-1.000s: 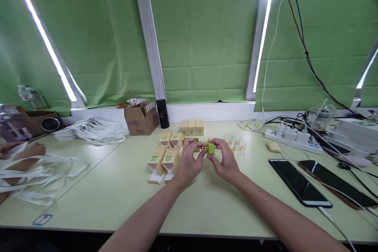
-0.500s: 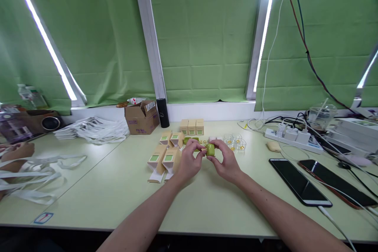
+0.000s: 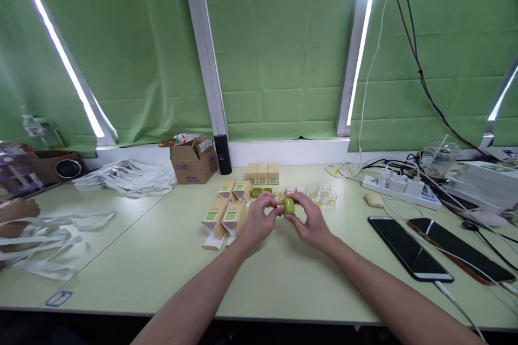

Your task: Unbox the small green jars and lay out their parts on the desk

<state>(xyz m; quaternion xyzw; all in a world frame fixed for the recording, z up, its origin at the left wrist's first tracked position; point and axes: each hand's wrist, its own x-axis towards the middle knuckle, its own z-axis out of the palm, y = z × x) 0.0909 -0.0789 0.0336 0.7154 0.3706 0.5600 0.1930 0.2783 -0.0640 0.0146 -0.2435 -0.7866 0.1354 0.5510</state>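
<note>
Between my hands, above the table, is a small glossy green container (image 3: 288, 205) with rounded corners. My right hand (image 3: 309, 219) grips it from the right between thumb and fingers. My left hand (image 3: 261, 219) pinches a small yellowish piece (image 3: 280, 206) against the container's left side; its exact kind is too small to tell. Just beyond my left hand lie another green piece (image 3: 261, 192) and several tiny yellow-green bits (image 3: 278, 194). Clear cups with gold-coloured centres (image 3: 324, 194) stand beyond my right hand. Tan cartons with green labels (image 3: 215, 216) lie left of my left hand, two with flaps open.
Three tan boxes (image 3: 263, 173) stand at the back beside a black cylinder (image 3: 223, 154) and a cardboard box (image 3: 195, 160). Phones (image 3: 409, 248), cables and a power strip (image 3: 402, 192) occupy the right. Another person's hand (image 3: 18, 210) is at far left among white straps (image 3: 48, 242).
The green container has turned slightly in my fingers, while both hands stay in nearly the same place. The other person's hand at far left has shifted a little left.
</note>
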